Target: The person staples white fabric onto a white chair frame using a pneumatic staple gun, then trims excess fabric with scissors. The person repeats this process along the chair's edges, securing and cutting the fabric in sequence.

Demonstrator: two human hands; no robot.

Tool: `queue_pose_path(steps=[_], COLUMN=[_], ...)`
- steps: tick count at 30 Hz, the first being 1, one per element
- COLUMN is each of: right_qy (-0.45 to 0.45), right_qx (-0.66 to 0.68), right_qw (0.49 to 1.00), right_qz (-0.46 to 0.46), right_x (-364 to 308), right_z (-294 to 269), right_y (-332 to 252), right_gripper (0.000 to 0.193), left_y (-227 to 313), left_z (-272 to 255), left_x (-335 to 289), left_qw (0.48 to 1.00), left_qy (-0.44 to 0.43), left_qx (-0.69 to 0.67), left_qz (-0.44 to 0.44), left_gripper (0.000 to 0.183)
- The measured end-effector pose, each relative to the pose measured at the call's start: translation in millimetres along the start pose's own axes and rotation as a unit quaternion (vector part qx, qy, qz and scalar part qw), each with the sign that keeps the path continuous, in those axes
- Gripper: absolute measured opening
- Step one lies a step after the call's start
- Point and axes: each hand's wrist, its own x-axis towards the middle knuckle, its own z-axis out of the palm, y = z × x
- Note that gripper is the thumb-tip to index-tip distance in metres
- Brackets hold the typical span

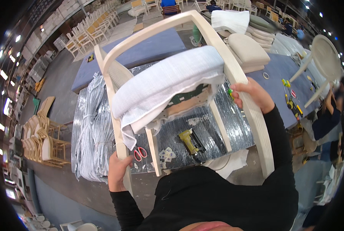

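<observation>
Pale wooden chair [179,79] is mid-view, tilted above the near table [168,148]; can't tell if any part rests on it. L hand [118,169] is curled round the chair's near L side, fingers wrapped w/ tips just showing; rest of the grip is hidden behind the wood. R hand [256,95] has the R side, fingers bent in against the frame, partly out of sight, so exact contact is hard to see. Small green thing [230,93] by its fingertips, mostly covered, can't ID. White cloth [141,101] covers the seat & hangs loose at near L, hiding part of the underside; only a dark green & tan strip shows. Chair's woven back [119,74] is half blocked by the seat. Under the chair: yellow-and-black nail gun [189,141], near end dim; red-handled scissors [140,154] just R of the L hand, blades hard to make out. Bundled strips [91,127] lie at table's L, partly behind the frame. Far R: stacked cushions [249,52], lower ones hidden. Co-worker [326,123] at R is warped & dim at the rim, hands unclear, near another chair [326,54].
</observation>
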Motion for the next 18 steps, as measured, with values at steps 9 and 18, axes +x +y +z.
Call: queue_pose_path(steps=[9,18], right_qy=[0.044,0.023], right_qx=[0.023,0.277], right_qw=[0.997,0.96], right_qz=[0.054,0.028], right_x=[61,95], right_z=[-24,-44], right_y=[26,67], right_gripper=[0.04,0.041], left_y=[14,22], left_z=[25,41], left_x=[76,104], left_qw=[0.997,0.994], left_qy=[-0.058,-0.015], left_qx=[0.003,0.068], left_qz=[-0.059,-0.087], left_gripper=[0.014,0.031])
